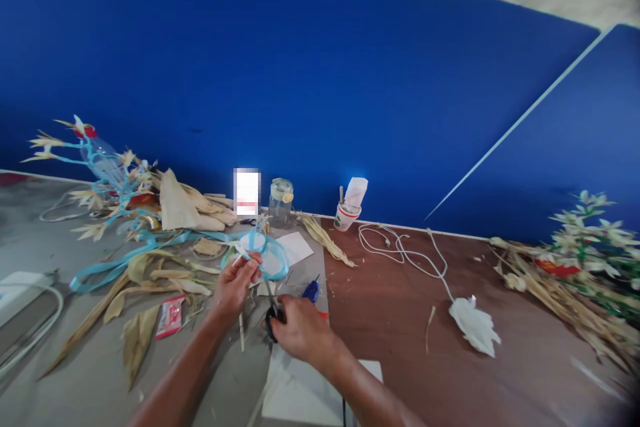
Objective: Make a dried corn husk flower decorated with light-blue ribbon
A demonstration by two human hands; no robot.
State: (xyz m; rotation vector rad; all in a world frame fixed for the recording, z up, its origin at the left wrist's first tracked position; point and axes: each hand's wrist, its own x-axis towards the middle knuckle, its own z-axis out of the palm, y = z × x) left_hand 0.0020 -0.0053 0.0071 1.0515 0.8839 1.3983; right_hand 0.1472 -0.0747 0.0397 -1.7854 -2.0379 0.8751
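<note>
Near the middle of the table, my left hand [236, 283] is closed on a small pale piece beside a loop of light blue ribbon [277, 270]; the piece is too small to make out clearly. My right hand [300, 327] grips black-handled scissors [271, 321], with their blades pointing up toward the ribbon. A blue glue gun [311, 290] lies just beyond my right hand. Dried husks [143, 333] and a red and white packet [171, 317] lie to the left of my left hand.
At the back stand a clear jar [281, 203] and a paper cup [347, 215]. A white cable [415, 255] and crumpled tissue [474, 325] lie to the right. Husk flowers on blue stems [107, 203] fill the left back; white flowers [590, 233] are far right.
</note>
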